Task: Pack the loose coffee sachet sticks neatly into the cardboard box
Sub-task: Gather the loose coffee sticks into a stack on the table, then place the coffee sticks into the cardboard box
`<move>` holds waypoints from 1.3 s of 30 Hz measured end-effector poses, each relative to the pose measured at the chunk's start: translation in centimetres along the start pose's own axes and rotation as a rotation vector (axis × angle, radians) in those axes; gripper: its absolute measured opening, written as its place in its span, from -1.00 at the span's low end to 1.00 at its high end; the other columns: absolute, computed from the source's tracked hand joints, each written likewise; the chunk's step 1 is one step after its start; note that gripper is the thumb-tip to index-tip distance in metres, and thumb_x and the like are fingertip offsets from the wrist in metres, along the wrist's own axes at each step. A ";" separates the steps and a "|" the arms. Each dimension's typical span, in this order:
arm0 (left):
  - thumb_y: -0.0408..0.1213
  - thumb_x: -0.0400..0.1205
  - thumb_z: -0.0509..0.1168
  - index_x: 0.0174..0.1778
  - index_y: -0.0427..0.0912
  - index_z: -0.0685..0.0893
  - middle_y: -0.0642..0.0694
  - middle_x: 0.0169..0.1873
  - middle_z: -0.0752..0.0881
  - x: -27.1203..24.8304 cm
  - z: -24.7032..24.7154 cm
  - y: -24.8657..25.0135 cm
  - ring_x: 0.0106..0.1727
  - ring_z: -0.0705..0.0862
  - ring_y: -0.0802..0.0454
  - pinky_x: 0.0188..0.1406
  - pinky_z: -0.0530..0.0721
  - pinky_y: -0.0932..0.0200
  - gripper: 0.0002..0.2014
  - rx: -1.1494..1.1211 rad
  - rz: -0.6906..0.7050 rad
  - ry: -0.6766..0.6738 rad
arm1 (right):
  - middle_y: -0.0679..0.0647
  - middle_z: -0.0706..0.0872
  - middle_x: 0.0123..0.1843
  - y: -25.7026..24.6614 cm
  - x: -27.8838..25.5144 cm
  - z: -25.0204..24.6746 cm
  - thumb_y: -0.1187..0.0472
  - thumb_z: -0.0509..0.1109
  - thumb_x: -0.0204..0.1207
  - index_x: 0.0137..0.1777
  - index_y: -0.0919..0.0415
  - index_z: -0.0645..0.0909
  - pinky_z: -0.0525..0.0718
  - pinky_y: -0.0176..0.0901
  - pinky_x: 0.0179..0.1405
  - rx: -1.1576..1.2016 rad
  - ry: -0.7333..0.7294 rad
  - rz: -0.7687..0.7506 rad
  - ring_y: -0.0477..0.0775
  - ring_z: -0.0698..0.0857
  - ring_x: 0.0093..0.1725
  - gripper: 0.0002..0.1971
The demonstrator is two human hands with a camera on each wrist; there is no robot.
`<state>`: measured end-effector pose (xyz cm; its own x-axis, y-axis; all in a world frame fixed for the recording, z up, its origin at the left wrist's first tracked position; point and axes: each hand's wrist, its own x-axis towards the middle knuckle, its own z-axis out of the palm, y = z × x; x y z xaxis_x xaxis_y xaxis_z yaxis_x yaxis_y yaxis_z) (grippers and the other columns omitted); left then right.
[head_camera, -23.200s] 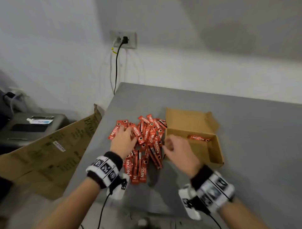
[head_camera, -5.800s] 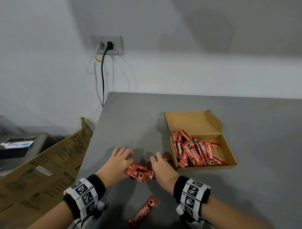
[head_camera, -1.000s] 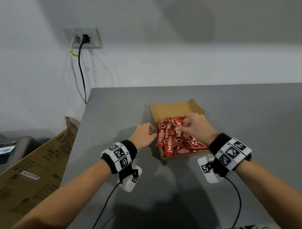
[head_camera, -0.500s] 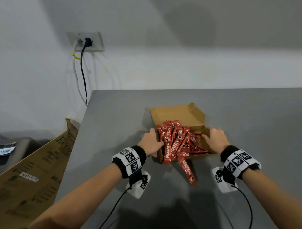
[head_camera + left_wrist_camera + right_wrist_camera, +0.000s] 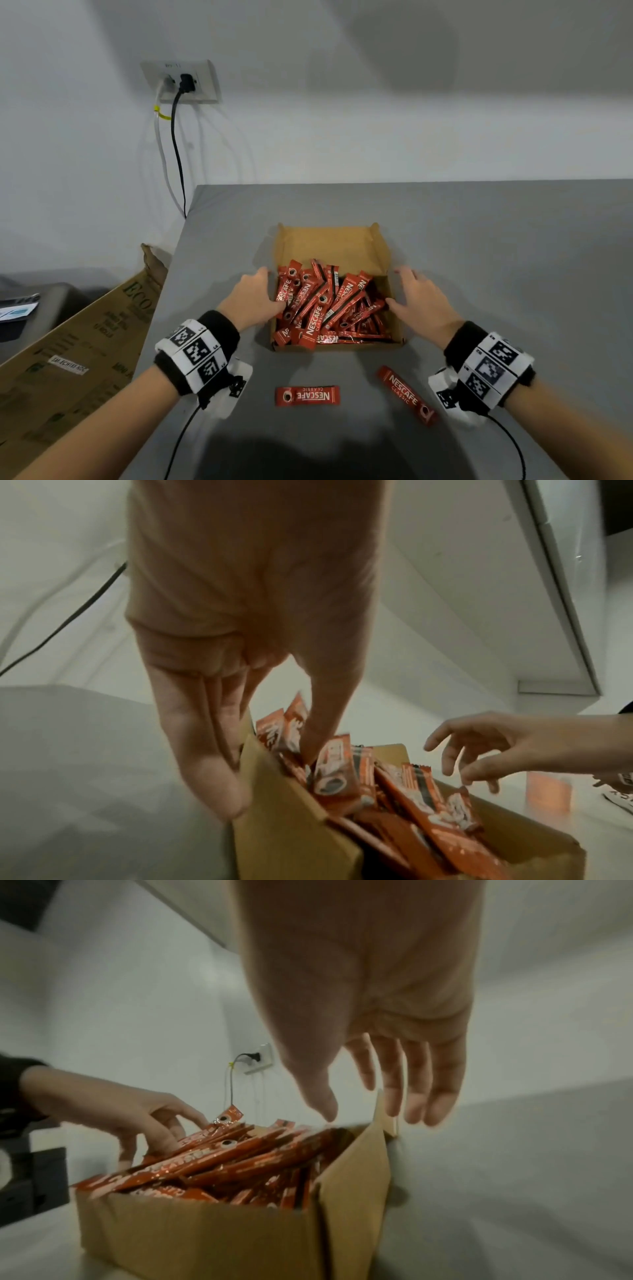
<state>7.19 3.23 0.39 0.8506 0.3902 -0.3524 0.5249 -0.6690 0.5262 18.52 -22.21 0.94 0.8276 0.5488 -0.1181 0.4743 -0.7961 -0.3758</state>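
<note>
The open cardboard box (image 5: 332, 245) sits mid-table with a jumbled heap of red coffee sachets (image 5: 322, 305) in it. My left hand (image 5: 255, 296) is at the box's left wall (image 5: 291, 818), fingers straight down the outside, thumb pressing into the sachets (image 5: 342, 777). My right hand (image 5: 416, 298) hovers at the right wall with spread fingers (image 5: 441, 1091), holding nothing. Two loose sachets lie on the table in front of the box, one flat and crosswise (image 5: 307, 395), the other slanted (image 5: 407, 395) near my right wrist.
The grey table (image 5: 496, 257) ends at its left edge, where a big flattened carton (image 5: 85, 342) leans. A wall socket (image 5: 181, 82) with hanging cables is at the back left. Cables trail from both wrist bands towards me.
Two sachets now lie loose in front of the box, where one was sliding out before. Both hands have moved further back along the box's sides.
</note>
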 end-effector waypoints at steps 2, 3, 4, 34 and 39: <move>0.02 0.50 0.41 0.52 -0.21 0.21 -0.20 0.08 0.62 -1.0 -0.4 0.1 -0.09 0.67 0.00 -0.12 0.70 0.15 -0.22 0.113 0.054 0.098 | 0.06 0.62 0.01 -0.8 -1.1 -1.4 0.16 0.34 0.53 0.10 0.19 0.51 0.56 -0.25 -0.08 -0.037 0.063 -0.098 0.05 0.62 0.02 -0.80; 0.07 0.50 0.39 0.52 -0.18 0.24 -0.16 0.18 0.57 -1.8 -0.5 0.4 0.06 0.64 -0.01 0.05 0.67 0.09 -0.24 0.204 0.135 0.194 | 0.04 0.65 -0.11 -1.0 -1.6 -2.0 0.14 0.34 0.51 -0.05 0.17 0.54 0.53 -0.28 -0.21 -0.048 0.011 -0.134 0.03 0.64 -0.11 -0.88; 0.07 0.52 0.36 0.44 -0.16 0.35 -0.09 0.19 0.55 -2.9 -0.6 0.9 0.14 0.58 0.02 0.14 0.63 0.08 -0.35 0.283 0.262 0.286 | 0.04 0.68 -0.22 -1.0 -2.0 -2.2 0.10 0.35 0.51 -0.17 0.16 0.57 0.52 -0.29 -0.32 -0.068 -0.106 -0.143 0.00 0.65 -0.24 -0.86; -0.19 0.55 0.40 0.31 -0.23 0.39 -0.17 -0.16 0.65 -1.6 0.5 3.5 -0.44 0.69 0.11 -0.49 0.68 0.29 -0.52 -0.101 0.163 0.045 | 0.07 0.66 0.05 -8.2 2.6 0.3 0.14 0.39 0.52 0.48 0.21 0.32 0.63 -0.47 -0.49 0.346 -0.224 -0.131 -0.17 0.67 -0.43 -0.45; -0.04 0.59 0.31 0.45 -0.19 0.34 -0.09 -0.02 0.66 -1.7 0.6 2.9 -0.13 0.69 0.06 -0.10 0.71 0.16 -0.44 0.215 0.256 0.217 | 0.16 0.68 0.15 -3.6 4.1 -1.4 0.27 0.27 0.60 0.32 0.26 0.50 0.58 -0.42 -0.18 0.186 0.022 -0.017 -0.05 0.63 -0.06 -0.70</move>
<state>7.22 0.30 2.06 0.9518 0.3031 -0.0469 0.2965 -0.8700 0.3940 20.62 -17.49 3.14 0.8272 0.5546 -0.0907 0.4263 -0.7245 -0.5417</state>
